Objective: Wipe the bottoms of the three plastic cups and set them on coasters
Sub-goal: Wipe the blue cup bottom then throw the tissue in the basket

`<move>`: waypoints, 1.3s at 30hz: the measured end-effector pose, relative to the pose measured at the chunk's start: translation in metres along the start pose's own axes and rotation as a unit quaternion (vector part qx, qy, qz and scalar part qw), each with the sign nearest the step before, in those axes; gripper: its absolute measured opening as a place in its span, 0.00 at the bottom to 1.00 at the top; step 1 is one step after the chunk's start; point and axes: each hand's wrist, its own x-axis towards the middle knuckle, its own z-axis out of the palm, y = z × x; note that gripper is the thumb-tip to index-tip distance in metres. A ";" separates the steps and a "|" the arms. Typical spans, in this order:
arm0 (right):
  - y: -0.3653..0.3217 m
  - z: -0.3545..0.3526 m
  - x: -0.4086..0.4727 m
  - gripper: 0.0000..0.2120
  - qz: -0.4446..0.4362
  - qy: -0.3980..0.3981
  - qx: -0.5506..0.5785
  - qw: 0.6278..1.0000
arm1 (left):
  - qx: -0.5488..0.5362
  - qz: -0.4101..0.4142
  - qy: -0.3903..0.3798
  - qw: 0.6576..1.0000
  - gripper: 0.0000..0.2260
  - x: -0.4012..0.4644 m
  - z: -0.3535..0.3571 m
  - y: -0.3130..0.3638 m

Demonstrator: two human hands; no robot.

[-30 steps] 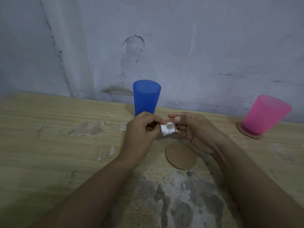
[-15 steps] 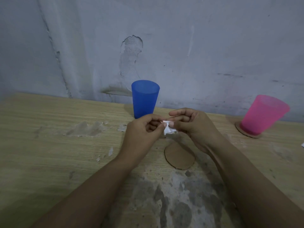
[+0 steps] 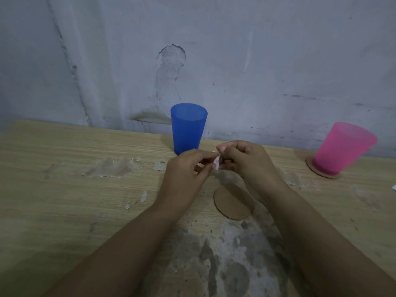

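Note:
A blue plastic cup [image 3: 188, 128] stands upright on the bare table near the wall. At the far right a pink plastic cup [image 3: 342, 150] sits on a round cardboard coaster [image 3: 323, 172]. A second cardboard coaster [image 3: 233, 203] lies bare on the table below my hands. My left hand [image 3: 184, 174] and my right hand [image 3: 246, 160] meet in front of the blue cup. Both pinch a small folded white tissue [image 3: 217, 162] between their fingertips. Most of the tissue is hidden by my fingers.
The wooden table [image 3: 64, 189] has peeling patches of laminate and a worn grey area [image 3: 214, 264] near me. A cracked grey wall [image 3: 235, 61] rises right behind the cups. A small white scrap [image 3: 393, 187] shows at the right edge.
My hands have closed together, and the tissue has been folded smaller between my fingertips. The cups and coasters have not moved.

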 end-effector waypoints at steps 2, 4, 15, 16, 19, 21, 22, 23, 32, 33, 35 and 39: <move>0.000 -0.002 -0.001 0.03 0.002 -0.041 0.023 0.999 | 0.037 0.033 -0.002 0.999 0.11 0.000 0.000 -0.001; 0.000 -0.005 -0.001 0.08 0.012 -0.057 0.050 0.997 | 0.034 0.032 0.004 0.999 0.12 0.000 -0.001 -0.001; 0.000 -0.012 0.002 0.07 0.072 -0.067 0.145 0.984 | 0.058 0.021 -0.005 0.998 0.22 -0.002 0.000 -0.001; 0.000 -0.012 0.002 0.07 0.080 -0.071 0.151 0.983 | 0.077 0.027 -0.004 0.997 0.22 -0.002 0.000 -0.001; 0.001 -0.015 0.002 0.07 0.094 -0.102 0.147 0.979 | 0.077 0.038 -0.006 0.996 0.22 -0.002 0.000 0.001; 0.000 -0.017 0.002 0.14 0.099 -0.141 0.147 0.974 | 0.059 0.027 -0.001 0.998 0.20 -0.002 -0.001 0.002; -0.001 -0.018 0.001 0.16 0.100 -0.160 0.150 0.971 | 0.052 0.021 0.003 0.998 0.20 -0.002 -0.001 0.002; -0.002 -0.019 0.002 0.16 0.095 -0.177 0.147 0.968 | 0.045 0.017 0.007 0.999 0.20 -0.003 -0.002 0.003; -0.009 -0.024 0.001 0.09 0.021 -0.140 -0.080 0.987 | 0.049 -0.022 -0.047 0.997 0.28 -0.001 0.000 -0.002; -0.009 -0.029 0.004 0.06 -0.003 -0.092 -0.147 0.985 | 0.075 -0.033 -0.077 0.994 0.28 -0.001 0.001 -0.005; -0.006 -0.042 0.013 0.03 -0.060 0.034 -0.293 0.954 | 0.136 -0.030 -0.127 0.982 0.24 -0.002 0.003 -0.011; 0.009 -0.054 0.027 0.04 -0.075 0.108 -0.473 0.871 | 0.194 0.001 -0.180 0.964 0.10 -0.004 0.006 -0.017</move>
